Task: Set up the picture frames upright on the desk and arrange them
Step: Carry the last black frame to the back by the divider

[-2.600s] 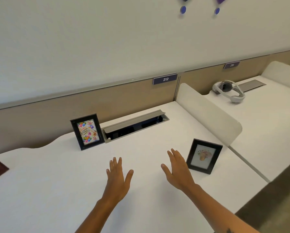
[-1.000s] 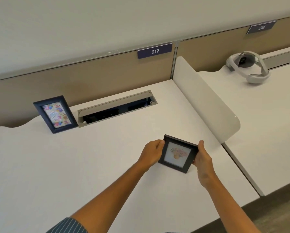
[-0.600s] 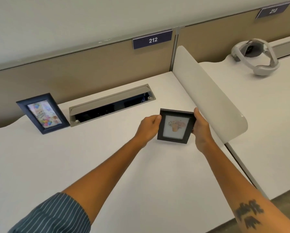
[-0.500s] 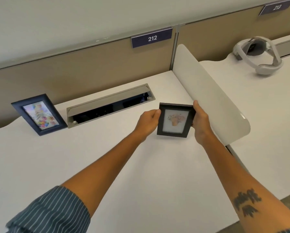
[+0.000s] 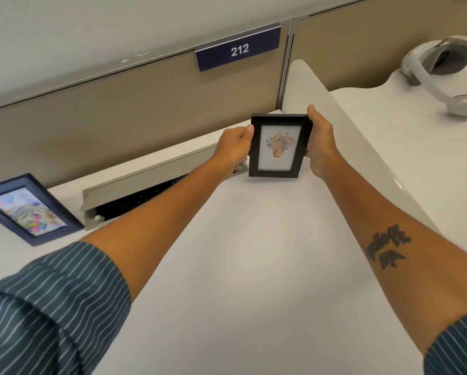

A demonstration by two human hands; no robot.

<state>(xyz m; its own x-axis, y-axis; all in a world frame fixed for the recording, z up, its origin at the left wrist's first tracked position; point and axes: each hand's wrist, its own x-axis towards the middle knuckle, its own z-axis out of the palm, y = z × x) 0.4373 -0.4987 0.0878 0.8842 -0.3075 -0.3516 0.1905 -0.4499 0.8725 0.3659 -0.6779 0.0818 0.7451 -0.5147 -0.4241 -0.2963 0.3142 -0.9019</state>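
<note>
A small black picture frame with a pale flower print is held upright between both hands at the far right of the white desk, close to the back panel. My left hand grips its left edge and my right hand grips its right edge. Whether its bottom edge touches the desk I cannot tell. A dark blue frame with a colourful print stands leaning back at the far left of the desk.
An open grey cable tray runs along the back of the desk between the two frames. A white curved divider borders the right side. A white headset lies on the neighbouring desk. A "212" label hangs on the beige panel.
Both hands took the black frame from the desk's front right and carried it away from me toward the back panel, turning it more upright. The blue frame has not moved.
</note>
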